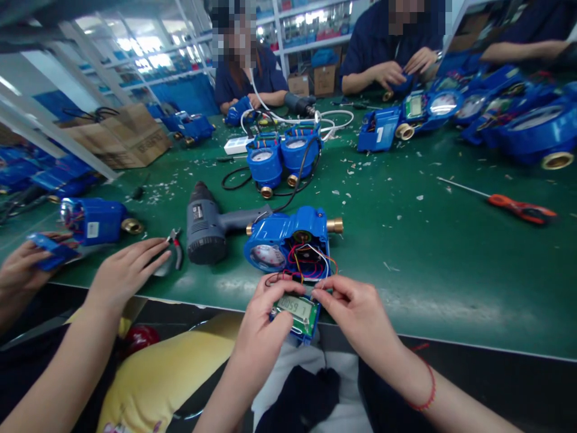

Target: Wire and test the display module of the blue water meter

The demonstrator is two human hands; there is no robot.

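Note:
My left hand (273, 313) is closed around a small green circuit board with a display (295, 310), set in a blue frame at the table's front edge. At the board's upper right corner, the fingertips of my right hand (345, 297) are pinched together near thin wires; what they grip is too small to name. Red, white, yellow and black wires (311, 252) run from the board into the open housing of a blue meter (270, 231). The meter lies just beyond my hands, its round dial to the left and a brass fitting on the right.
A heat gun (207, 228) lies left of the meter, beside red-handled cutters (177, 248). A co-worker's hand (130, 270) reaches near them. Two blue meters (264, 162) stand behind. An orange screwdriver (518, 207) lies right. Other people work across the green table (406, 240).

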